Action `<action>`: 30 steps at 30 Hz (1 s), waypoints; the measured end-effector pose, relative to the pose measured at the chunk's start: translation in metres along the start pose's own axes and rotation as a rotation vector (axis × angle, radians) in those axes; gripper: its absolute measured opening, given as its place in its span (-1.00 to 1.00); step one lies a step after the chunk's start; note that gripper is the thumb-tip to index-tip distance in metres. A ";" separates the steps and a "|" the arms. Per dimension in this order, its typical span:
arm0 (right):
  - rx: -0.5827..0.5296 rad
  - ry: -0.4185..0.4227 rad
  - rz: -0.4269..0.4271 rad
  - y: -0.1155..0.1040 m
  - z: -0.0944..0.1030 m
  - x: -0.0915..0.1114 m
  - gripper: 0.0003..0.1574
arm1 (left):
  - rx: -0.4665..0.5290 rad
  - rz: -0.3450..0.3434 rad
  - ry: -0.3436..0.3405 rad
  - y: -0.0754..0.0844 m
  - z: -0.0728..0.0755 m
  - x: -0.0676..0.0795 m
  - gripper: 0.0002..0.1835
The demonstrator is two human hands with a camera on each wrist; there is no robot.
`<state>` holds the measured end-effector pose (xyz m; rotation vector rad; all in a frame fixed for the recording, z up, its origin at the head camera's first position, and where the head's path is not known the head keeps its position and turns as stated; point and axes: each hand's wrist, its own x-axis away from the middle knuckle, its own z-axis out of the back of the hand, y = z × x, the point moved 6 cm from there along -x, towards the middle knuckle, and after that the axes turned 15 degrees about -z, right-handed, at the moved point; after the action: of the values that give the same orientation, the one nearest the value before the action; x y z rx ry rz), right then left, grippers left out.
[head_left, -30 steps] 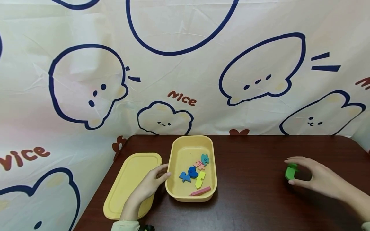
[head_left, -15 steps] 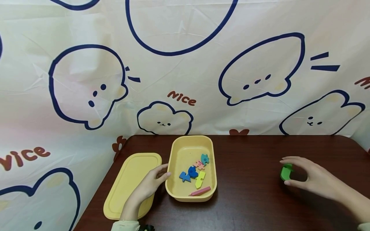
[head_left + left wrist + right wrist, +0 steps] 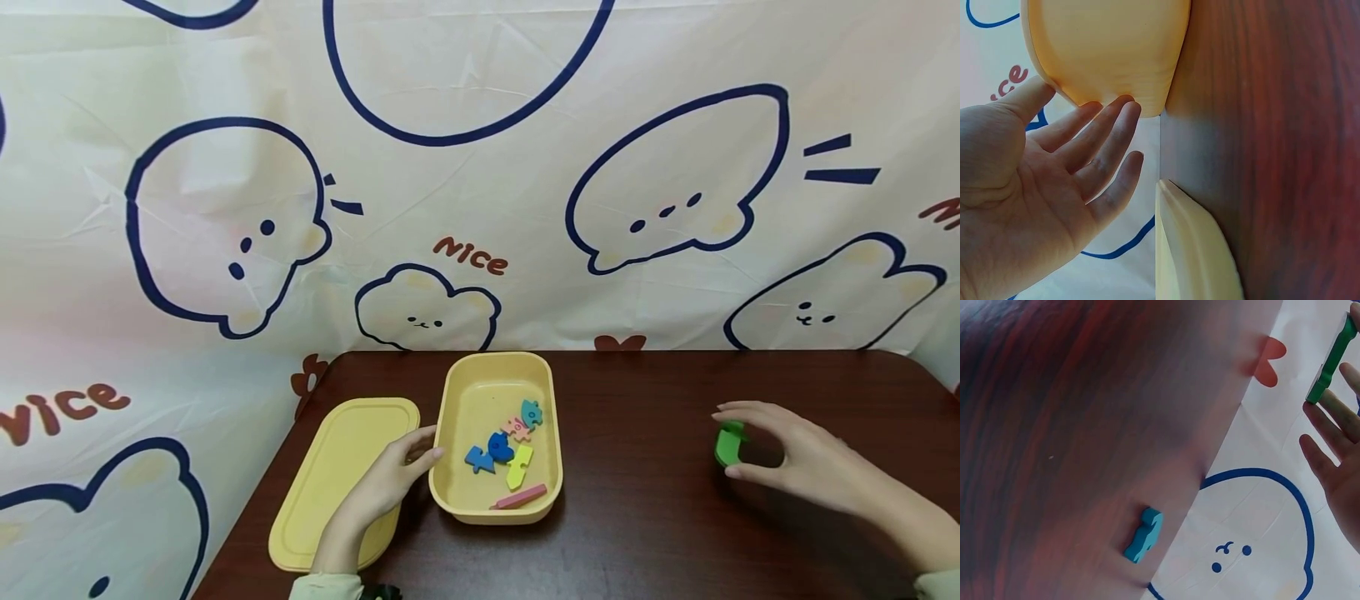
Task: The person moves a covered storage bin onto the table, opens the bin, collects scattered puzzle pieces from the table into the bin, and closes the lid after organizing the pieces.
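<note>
My right hand (image 3: 810,454) pinches a green puzzle piece (image 3: 727,446) between thumb and fingers, held over the table's right side. In the right wrist view that green piece shows edge-on at the upper right. My left hand (image 3: 378,483) touches the left side of a yellow open box (image 3: 556,433), thumb at the rim and extended fingertips against the outer wall (image 3: 1107,56). Inside the box lie a blue piece (image 3: 478,459), a dark blue one (image 3: 500,447), a yellow one (image 3: 520,468), a pink one (image 3: 516,429), a teal one (image 3: 532,413) and a slim pink stick (image 3: 519,497).
A yellow lid (image 3: 330,475) lies flat left of the box, partly under my left forearm. Another teal puzzle piece (image 3: 1144,536) rests on the dark wooden table (image 3: 637,500). Behind the table hangs a printed white curtain (image 3: 525,192).
My right hand has moved left across the table with the green puzzle piece. The left hand and the box have stayed in place.
</note>
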<state>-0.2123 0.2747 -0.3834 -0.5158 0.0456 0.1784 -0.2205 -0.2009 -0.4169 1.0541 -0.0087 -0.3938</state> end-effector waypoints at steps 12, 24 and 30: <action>-0.016 -0.011 0.017 -0.019 -0.007 0.000 -0.21 | 0.002 0.013 0.007 0.000 0.000 0.003 -0.51; -0.072 -0.018 0.050 -0.041 -0.014 -0.008 -0.21 | 0.014 0.007 0.007 0.000 0.001 0.002 -0.49; -0.098 -0.035 0.066 -0.056 -0.020 -0.013 -0.22 | 0.013 0.004 0.005 0.001 0.001 0.001 -0.49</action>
<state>-0.2154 0.2148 -0.3725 -0.6092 0.0199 0.2547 -0.2193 -0.2013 -0.4160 1.0678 -0.0091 -0.3886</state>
